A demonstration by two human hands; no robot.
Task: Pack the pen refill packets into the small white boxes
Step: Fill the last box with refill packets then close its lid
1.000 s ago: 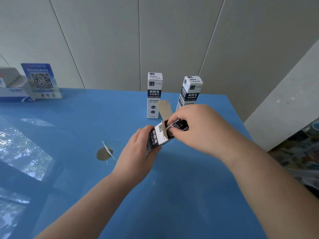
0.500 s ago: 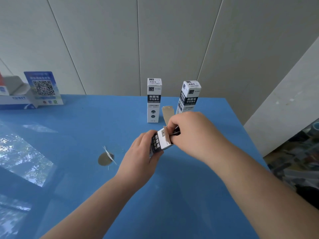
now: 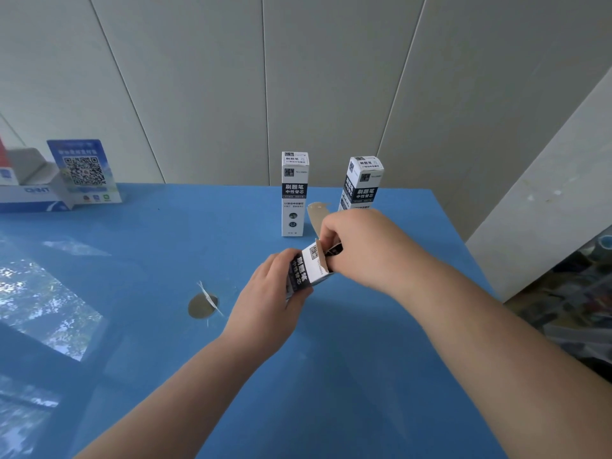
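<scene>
My left hand (image 3: 268, 299) grips a small white box (image 3: 309, 270) with black print, held tilted above the blue table (image 3: 331, 392). Its brown top flap (image 3: 317, 217) stands open. My right hand (image 3: 361, 246) pinches a dark pen refill packet (image 3: 334, 250) at the box's open mouth; only the packet's end shows outside the box. Two more white boxes stand upright and closed at the back of the table, one (image 3: 294, 193) left of my hands and one (image 3: 362, 183) partly behind my right hand.
A round brown hole cover with a white strip (image 3: 202, 304) lies on the table left of my hands. A QR-code sign (image 3: 84, 172) and an open white-and-blue carton (image 3: 29, 190) stand at the far left. The table's right edge drops to a cluttered floor (image 3: 569, 293).
The refill packet has gone deeper into the box; less of it shows outside now. Both hands stayed together over the middle of the table.
</scene>
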